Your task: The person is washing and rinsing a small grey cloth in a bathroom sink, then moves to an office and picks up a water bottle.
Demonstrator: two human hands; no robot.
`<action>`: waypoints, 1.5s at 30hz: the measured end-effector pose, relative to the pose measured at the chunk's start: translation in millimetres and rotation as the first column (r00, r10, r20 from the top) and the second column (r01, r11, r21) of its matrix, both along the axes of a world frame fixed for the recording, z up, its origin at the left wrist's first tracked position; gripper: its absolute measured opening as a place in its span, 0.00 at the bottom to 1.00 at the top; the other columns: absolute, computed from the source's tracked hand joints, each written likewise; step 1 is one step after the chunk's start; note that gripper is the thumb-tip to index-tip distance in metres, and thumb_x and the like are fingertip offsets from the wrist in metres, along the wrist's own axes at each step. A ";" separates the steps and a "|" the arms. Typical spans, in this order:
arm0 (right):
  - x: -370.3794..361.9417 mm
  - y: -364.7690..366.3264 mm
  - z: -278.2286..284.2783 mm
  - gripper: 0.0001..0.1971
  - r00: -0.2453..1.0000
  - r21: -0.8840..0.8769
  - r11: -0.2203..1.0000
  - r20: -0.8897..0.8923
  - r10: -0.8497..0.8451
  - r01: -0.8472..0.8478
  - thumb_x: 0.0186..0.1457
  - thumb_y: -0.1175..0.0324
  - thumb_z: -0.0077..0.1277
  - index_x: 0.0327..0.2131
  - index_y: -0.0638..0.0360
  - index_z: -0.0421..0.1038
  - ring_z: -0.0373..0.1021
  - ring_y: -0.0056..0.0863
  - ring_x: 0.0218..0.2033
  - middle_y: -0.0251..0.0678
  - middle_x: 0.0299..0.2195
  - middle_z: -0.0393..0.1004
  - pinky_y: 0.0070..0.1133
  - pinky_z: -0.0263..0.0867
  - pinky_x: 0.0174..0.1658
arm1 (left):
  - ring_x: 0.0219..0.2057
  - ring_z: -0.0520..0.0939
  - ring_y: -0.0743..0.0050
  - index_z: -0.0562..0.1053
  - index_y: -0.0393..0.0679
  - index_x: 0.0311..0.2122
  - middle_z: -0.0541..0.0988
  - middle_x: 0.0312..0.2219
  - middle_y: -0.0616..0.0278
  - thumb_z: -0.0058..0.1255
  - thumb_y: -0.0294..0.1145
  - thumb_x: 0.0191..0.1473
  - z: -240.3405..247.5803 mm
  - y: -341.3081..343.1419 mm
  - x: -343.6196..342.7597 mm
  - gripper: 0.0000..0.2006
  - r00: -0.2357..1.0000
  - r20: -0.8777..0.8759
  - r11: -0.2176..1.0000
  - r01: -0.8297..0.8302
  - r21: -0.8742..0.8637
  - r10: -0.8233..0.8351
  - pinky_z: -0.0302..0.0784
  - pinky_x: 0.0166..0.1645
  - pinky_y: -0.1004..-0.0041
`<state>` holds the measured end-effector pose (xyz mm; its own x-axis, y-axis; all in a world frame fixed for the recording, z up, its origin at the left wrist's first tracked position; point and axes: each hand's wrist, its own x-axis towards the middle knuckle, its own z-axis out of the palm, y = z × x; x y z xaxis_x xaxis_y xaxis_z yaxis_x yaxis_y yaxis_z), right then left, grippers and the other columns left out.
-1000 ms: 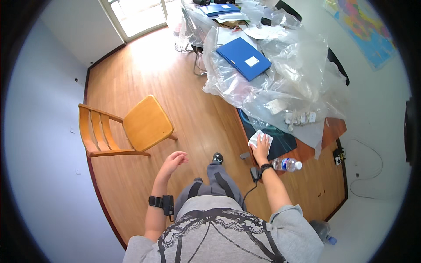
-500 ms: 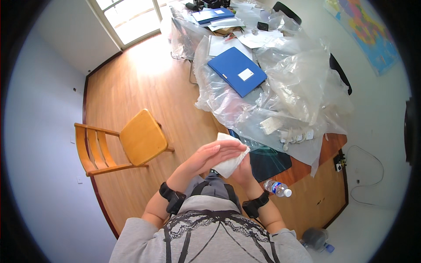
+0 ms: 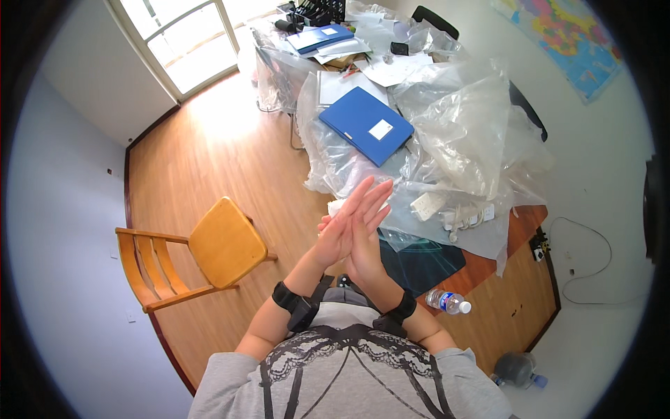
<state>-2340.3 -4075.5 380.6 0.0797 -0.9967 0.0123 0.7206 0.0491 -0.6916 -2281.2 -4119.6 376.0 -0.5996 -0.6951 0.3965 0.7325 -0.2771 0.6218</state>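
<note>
My left hand (image 3: pixel 340 232) is stretched out above the table's near left corner, fingers straight and pointing away from me. My right hand (image 3: pixel 361 253) crosses close against it, and the two overlap, so part of the right hand's fingers is hidden. A crumpled white tissue (image 3: pixel 336 207) shows beyond the hands, mostly covered by them; it appears to be held in the right hand against the left. Each forearm wears a black strap with a small box. A clear water bottle (image 3: pixel 448 302) with a white cap lies to the right of my right forearm.
Ahead is a table (image 3: pixel 481 269) covered with clear plastic sheeting (image 3: pixel 460 133), a blue folder (image 3: pixel 366 126), papers, and a white power strip (image 3: pixel 471 218). On it lies a dark mat (image 3: pixel 422 264). A wooden chair (image 3: pixel 227 241) stands left; a large water jug (image 3: pixel 516 370) sits at lower right.
The left hand has turned from lying flat across the tissue to pointing forward. Both hands have moved slightly away from me and come closer together, covering most of the tissue.
</note>
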 end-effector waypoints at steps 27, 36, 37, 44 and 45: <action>8.1 -26.9 12.1 0.44 0.967 0.190 0.974 0.242 0.077 -0.125 0.45 0.32 0.17 0.52 0.64 0.45 0.51 0.28 0.51 0.37 0.49 0.53 0.25 0.44 0.54 | 0.28 0.70 0.62 0.68 0.39 0.24 0.71 0.23 0.59 0.29 0.29 0.51 -6.1 -38.8 36.1 0.13 0.563 0.179 0.519 -0.530 -0.671 0.807 0.60 0.42 0.68; 7.0 -26.5 21.9 0.41 0.976 0.169 0.981 0.207 0.060 -0.096 0.47 0.34 0.17 0.54 0.60 0.42 0.46 0.31 0.55 0.37 0.53 0.48 0.27 0.42 0.55 | 0.53 0.58 0.56 0.64 0.39 0.44 0.65 0.46 0.56 0.26 0.43 0.53 16.4 -34.7 57.7 0.21 0.522 0.210 0.269 -0.040 -0.962 0.827 0.35 0.57 0.60; 3.9 -26.4 21.3 0.41 0.970 0.147 0.980 0.225 0.096 -0.131 0.47 0.34 0.17 0.54 0.59 0.41 0.44 0.31 0.55 0.37 0.54 0.47 0.27 0.42 0.55 | 0.53 0.58 0.56 0.64 0.39 0.44 0.65 0.46 0.56 0.26 0.43 0.53 22.2 -33.0 60.4 0.21 0.523 0.210 0.270 -0.040 -0.962 0.826 0.35 0.57 0.60; -4.0 -29.0 9.6 0.42 0.964 0.098 0.966 -0.095 0.248 -0.239 0.46 0.34 0.15 0.55 0.58 0.39 0.41 0.31 0.56 0.37 0.55 0.43 0.30 0.40 0.56 | 0.54 0.56 0.58 0.60 0.43 0.49 0.61 0.49 0.60 0.41 0.33 0.47 18.9 -44.8 77.3 0.21 0.539 0.296 0.194 0.238 -0.952 0.789 0.43 0.57 0.60; -5.7 -30.5 9.0 0.42 0.929 0.065 0.959 -0.237 0.283 -0.276 0.46 0.34 0.18 0.55 0.60 0.38 0.41 0.31 0.57 0.39 0.55 0.42 0.30 0.40 0.56 | 0.52 0.59 0.58 0.61 0.43 0.49 0.63 0.48 0.59 0.43 0.30 0.46 15.7 -48.5 79.7 0.21 0.583 0.307 0.210 0.230 -0.950 0.752 0.49 0.56 0.63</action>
<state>-2346.0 -4106.0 389.6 0.3522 -0.9332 -0.0714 0.4866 0.2478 -0.8378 -2201.5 -4168.1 391.6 -0.8183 -0.3490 0.4567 -0.1207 0.8812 0.4570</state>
